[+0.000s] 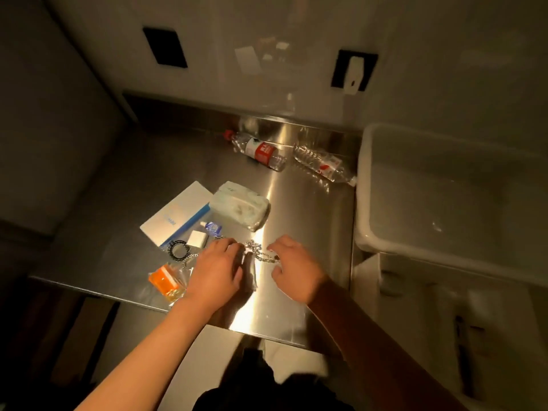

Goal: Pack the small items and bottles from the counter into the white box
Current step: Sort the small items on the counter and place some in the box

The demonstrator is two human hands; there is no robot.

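A dim room holds a shiny stainless-steel counter point(296, 209); a translucent white plastic box point(367, 185) stands at its right edge. Two crinkled clear plastic bottles point(258, 149) lie at the back. Near the front, the left hand point(216, 269) and right hand point(292, 266) pinch a silver chain point(258, 252) with curled fingers

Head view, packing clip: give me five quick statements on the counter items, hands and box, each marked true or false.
1. Both plastic bottles lie on their sides on the steel counter. True.
2. The white box already holds both bottles. False: they are on the counter.
3. Both hands, left hand and right hand, are at the silver chain. True.
4. The tissue pack stands upright. False: it lies flat.
5. The orange item is by the right hand. False: it lies beside the left.
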